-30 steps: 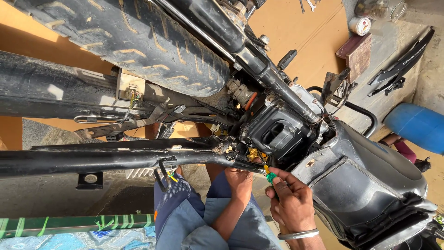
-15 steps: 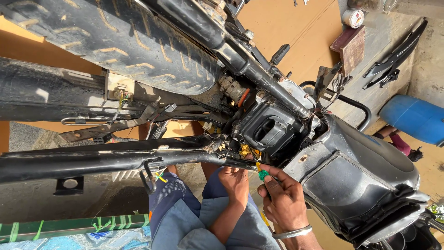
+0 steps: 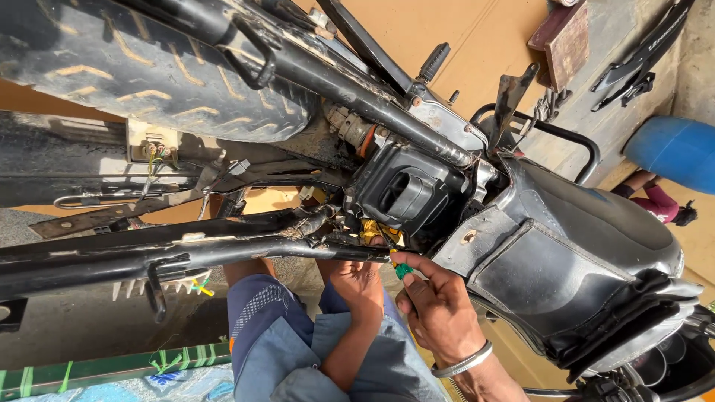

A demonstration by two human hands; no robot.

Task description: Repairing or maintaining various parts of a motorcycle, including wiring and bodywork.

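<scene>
right hand (image 3: pixel 439 313) lifted slightly with the green tool (image 3: pixel 403 270), left hand (image 3: pixel 357 279) pressed closer under the frame tube (image 3: pixel 223 253), view nearer

**Both hands raised, close together**

My left hand (image 3: pixel 361 279) is lifted straight up in front of me, forearm rising between my knees, its back turned to me and the fingers curled out of sight. My right hand (image 3: pixel 439 309) sits just beside it, to the right and slightly lower, the wrist wearing a metal bangle. Its forefinger and thumb are pinched together at the tips, the other fingers loosely bent. Both forearms are bare.
</scene>
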